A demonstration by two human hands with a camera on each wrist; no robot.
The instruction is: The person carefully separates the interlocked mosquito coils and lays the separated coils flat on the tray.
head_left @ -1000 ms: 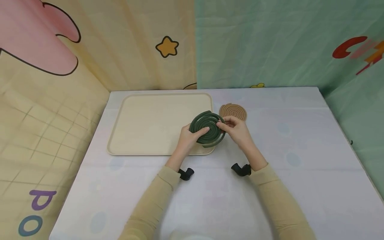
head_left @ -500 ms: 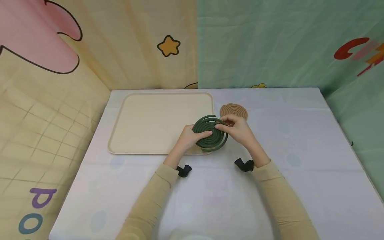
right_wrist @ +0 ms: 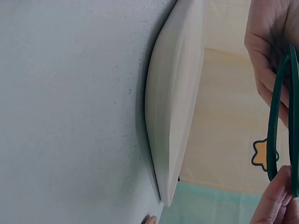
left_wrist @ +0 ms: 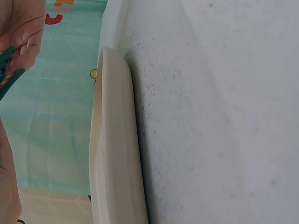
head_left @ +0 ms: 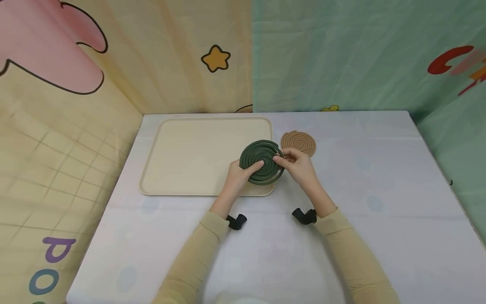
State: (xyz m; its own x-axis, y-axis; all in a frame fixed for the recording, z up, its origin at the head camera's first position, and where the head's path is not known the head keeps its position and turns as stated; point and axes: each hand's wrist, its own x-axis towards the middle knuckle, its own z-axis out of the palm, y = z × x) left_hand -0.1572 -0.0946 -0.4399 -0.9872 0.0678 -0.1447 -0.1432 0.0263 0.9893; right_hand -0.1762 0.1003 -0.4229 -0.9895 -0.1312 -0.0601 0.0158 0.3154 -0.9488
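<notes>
A dark green mosquito coil [head_left: 268,169] is held up over the right end of the cream tray [head_left: 197,156]. My left hand [head_left: 237,178] grips its left side, thumb lying across the top face. At its right edge my right hand [head_left: 302,168] pinches the outer turns between thumb and fingers. Seen edge-on in the right wrist view, the green coil [right_wrist: 273,112] shows two strands with a gap between them. Only a bit of the coil [left_wrist: 11,84] enters the left wrist view. Behind my right hand, a brown mosquito coil [head_left: 298,142] lies flat on the table.
The tray's raised rim [left_wrist: 119,140] stands close beneath my hands. A white cloth [head_left: 273,249] covers the table. Printed curtains [head_left: 322,55] rise behind it and along both sides. Black wrist-worn devices [head_left: 305,216] sit at both cuffs.
The green coil dips slightly toward me, then comes back up with both hands. Its loose outer end, which stuck out at the top before, now lies closer to the other turns.
</notes>
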